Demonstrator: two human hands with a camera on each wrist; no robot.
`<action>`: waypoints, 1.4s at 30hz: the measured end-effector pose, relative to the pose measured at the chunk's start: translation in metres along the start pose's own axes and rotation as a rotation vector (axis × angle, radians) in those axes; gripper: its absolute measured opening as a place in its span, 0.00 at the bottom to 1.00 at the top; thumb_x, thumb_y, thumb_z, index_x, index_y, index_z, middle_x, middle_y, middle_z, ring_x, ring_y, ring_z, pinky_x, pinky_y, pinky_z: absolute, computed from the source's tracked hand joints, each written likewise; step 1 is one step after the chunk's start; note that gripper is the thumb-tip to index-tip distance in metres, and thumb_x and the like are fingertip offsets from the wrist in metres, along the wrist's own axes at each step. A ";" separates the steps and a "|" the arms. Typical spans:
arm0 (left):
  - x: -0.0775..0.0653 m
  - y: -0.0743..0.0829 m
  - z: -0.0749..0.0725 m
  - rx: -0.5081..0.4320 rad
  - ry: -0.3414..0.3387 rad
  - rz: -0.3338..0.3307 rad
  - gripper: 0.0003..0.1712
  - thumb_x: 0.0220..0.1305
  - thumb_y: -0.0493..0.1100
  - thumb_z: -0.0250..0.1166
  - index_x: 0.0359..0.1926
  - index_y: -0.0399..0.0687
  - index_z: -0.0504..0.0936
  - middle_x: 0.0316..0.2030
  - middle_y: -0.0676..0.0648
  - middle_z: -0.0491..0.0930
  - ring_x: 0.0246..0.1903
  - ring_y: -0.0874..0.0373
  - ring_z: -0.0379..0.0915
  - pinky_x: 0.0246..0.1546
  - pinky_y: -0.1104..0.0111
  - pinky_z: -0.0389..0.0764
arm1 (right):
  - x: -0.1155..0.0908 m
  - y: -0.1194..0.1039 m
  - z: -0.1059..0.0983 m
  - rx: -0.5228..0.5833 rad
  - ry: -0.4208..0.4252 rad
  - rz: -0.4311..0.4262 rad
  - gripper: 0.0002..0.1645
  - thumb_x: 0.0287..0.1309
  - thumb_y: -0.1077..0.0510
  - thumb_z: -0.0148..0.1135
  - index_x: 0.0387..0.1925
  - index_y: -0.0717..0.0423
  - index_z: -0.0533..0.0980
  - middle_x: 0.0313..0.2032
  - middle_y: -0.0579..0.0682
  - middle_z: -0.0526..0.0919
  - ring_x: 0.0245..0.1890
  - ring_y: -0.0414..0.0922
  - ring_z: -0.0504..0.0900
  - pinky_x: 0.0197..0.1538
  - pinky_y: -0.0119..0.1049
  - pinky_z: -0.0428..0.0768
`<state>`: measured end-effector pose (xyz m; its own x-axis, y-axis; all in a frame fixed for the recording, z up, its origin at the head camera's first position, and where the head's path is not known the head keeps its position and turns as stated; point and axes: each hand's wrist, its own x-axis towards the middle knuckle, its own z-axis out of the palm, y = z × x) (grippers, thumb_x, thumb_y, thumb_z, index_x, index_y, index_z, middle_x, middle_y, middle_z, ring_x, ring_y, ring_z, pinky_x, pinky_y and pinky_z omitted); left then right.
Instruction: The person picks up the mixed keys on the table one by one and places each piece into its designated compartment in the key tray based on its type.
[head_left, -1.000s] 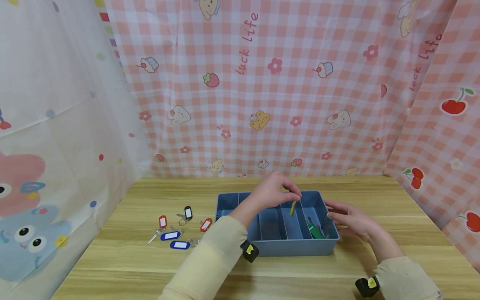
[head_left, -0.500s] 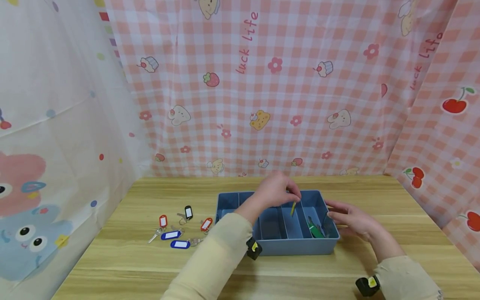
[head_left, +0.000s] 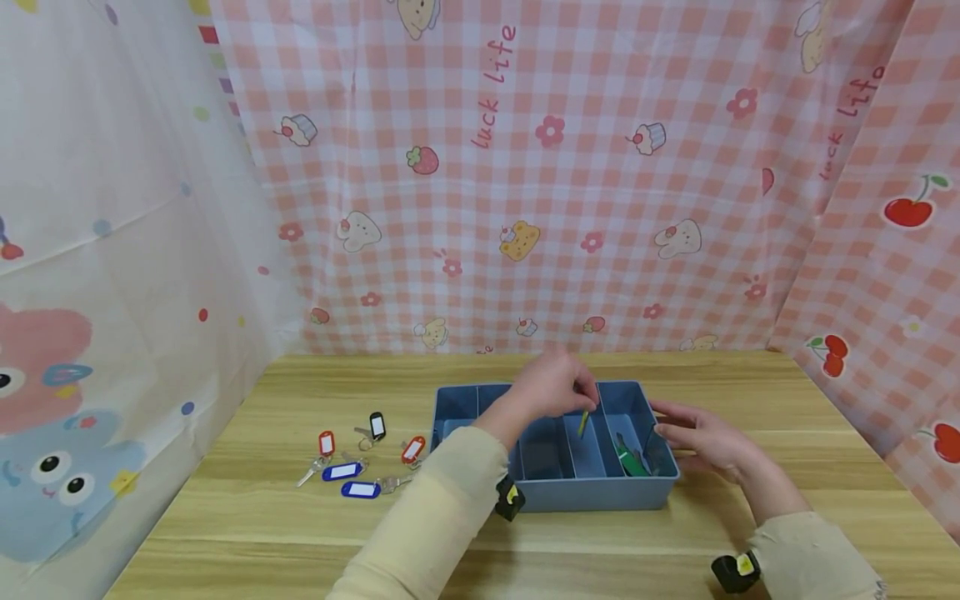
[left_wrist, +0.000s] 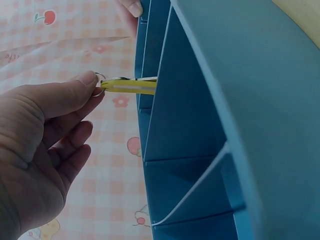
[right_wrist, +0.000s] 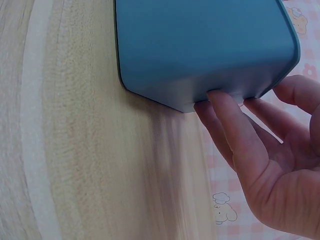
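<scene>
In the head view, my left hand [head_left: 553, 385] is over a blue divided box [head_left: 592, 495], pinching the metal ring of a key with a yellow key tag [head_left: 582, 423]. The tag hangs over the compartment second from the right. In the left wrist view, thumb and forefinger hold the ring, and the yellow tag [left_wrist: 129, 87] partly disappears behind the box wall. My right hand [head_left: 708, 442] is at the box's right end, its extended fingers [right_wrist: 232, 125] touching the end wall. A green key tag [head_left: 632, 461] with keys lies in the rightmost compartment.
Left of the box, several tagged keys lie on the wooden table [head_left: 247, 533]: red tags [head_left: 326, 442], blue tags [head_left: 342, 472] and a black tag [head_left: 377, 426]. My left forearm hides part of the box's left side. A checked cloth [head_left: 450, 208] hangs behind the table.
My left hand has shifted slightly, and the yellow key tag now hangs a little lower over the same compartment. My right hand and the box have stayed in place.
</scene>
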<state>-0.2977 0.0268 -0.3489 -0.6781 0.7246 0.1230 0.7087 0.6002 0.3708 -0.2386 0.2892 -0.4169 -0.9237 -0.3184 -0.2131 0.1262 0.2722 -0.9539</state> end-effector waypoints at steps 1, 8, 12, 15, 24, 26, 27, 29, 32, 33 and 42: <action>0.000 0.000 0.000 0.012 -0.007 -0.003 0.02 0.61 0.44 0.72 0.33 0.54 0.90 0.30 0.61 0.83 0.29 0.72 0.75 0.35 0.80 0.75 | 0.000 0.000 0.000 -0.001 0.004 0.002 0.39 0.72 0.58 0.54 0.74 0.70 0.48 0.65 0.76 0.61 0.54 0.56 0.77 0.53 0.54 0.79; -0.003 -0.002 0.002 -0.002 -0.029 -0.033 0.09 0.62 0.46 0.72 0.43 0.54 0.89 0.39 0.60 0.85 0.39 0.68 0.77 0.43 0.76 0.76 | 0.001 0.001 0.001 0.010 0.007 0.001 0.40 0.72 0.58 0.55 0.74 0.70 0.49 0.65 0.76 0.62 0.53 0.54 0.78 0.52 0.53 0.80; -0.006 -0.005 0.002 -0.025 -0.009 -0.020 0.16 0.61 0.48 0.72 0.50 0.53 0.87 0.44 0.58 0.85 0.47 0.64 0.76 0.48 0.74 0.75 | 0.000 0.000 0.001 0.004 0.013 0.005 0.40 0.72 0.57 0.55 0.74 0.70 0.49 0.65 0.76 0.63 0.53 0.54 0.78 0.52 0.53 0.80; -0.009 -0.007 0.001 -0.062 0.018 0.011 0.19 0.61 0.48 0.72 0.52 0.50 0.86 0.47 0.56 0.84 0.49 0.63 0.76 0.51 0.74 0.74 | 0.000 0.000 0.001 -0.001 0.016 0.010 0.40 0.72 0.57 0.56 0.74 0.69 0.49 0.65 0.75 0.63 0.53 0.54 0.78 0.52 0.53 0.80; -0.023 -0.011 -0.003 -0.145 0.096 0.058 0.23 0.61 0.50 0.72 0.55 0.49 0.84 0.50 0.54 0.83 0.51 0.62 0.75 0.52 0.73 0.73 | 0.000 0.000 0.001 0.007 0.007 0.005 0.40 0.72 0.57 0.54 0.74 0.70 0.48 0.65 0.76 0.63 0.53 0.54 0.78 0.52 0.51 0.80; -0.028 -0.011 -0.005 -0.161 0.114 0.060 0.23 0.61 0.50 0.72 0.56 0.50 0.83 0.50 0.54 0.83 0.51 0.62 0.75 0.53 0.73 0.74 | 0.000 0.000 0.001 0.004 0.010 0.009 0.40 0.72 0.57 0.55 0.74 0.69 0.48 0.65 0.76 0.62 0.53 0.54 0.78 0.52 0.51 0.80; -0.030 -0.011 -0.006 -0.175 0.121 0.059 0.24 0.61 0.50 0.72 0.57 0.50 0.83 0.51 0.53 0.82 0.52 0.61 0.75 0.53 0.73 0.74 | 0.000 0.000 0.001 0.003 0.010 0.010 0.40 0.72 0.57 0.55 0.74 0.69 0.48 0.65 0.76 0.62 0.53 0.54 0.78 0.52 0.51 0.80; -0.035 -0.011 -0.008 -0.202 0.133 0.058 0.26 0.61 0.50 0.72 0.59 0.50 0.81 0.53 0.52 0.81 0.53 0.60 0.75 0.54 0.71 0.74 | 0.000 -0.001 0.002 0.005 0.015 0.015 0.40 0.72 0.57 0.55 0.74 0.69 0.49 0.65 0.75 0.62 0.53 0.54 0.78 0.52 0.52 0.80; -0.042 -0.012 -0.010 -0.242 0.149 0.060 0.28 0.61 0.50 0.72 0.61 0.49 0.79 0.55 0.50 0.80 0.54 0.58 0.74 0.56 0.68 0.74 | 0.000 0.000 0.002 0.005 0.013 0.013 0.40 0.72 0.58 0.54 0.74 0.69 0.49 0.65 0.75 0.63 0.53 0.54 0.78 0.52 0.51 0.80; -0.044 -0.012 -0.011 -0.249 0.154 0.063 0.28 0.61 0.49 0.72 0.62 0.48 0.79 0.55 0.50 0.80 0.55 0.57 0.74 0.56 0.66 0.74 | 0.000 0.000 0.002 0.006 0.013 0.013 0.39 0.72 0.58 0.54 0.74 0.69 0.49 0.65 0.75 0.63 0.53 0.54 0.78 0.52 0.51 0.80; -0.061 -0.016 -0.012 -0.289 0.209 0.057 0.31 0.60 0.49 0.73 0.63 0.49 0.77 0.56 0.50 0.79 0.56 0.54 0.73 0.57 0.66 0.73 | 0.001 -0.001 0.002 0.007 0.004 0.007 0.40 0.72 0.58 0.54 0.74 0.69 0.48 0.65 0.75 0.64 0.52 0.53 0.78 0.52 0.51 0.80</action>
<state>-0.2699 -0.0315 -0.3512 -0.6854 0.6516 0.3251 0.6823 0.4186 0.5993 -0.2386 0.2869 -0.4169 -0.9241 -0.3129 -0.2192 0.1354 0.2683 -0.9538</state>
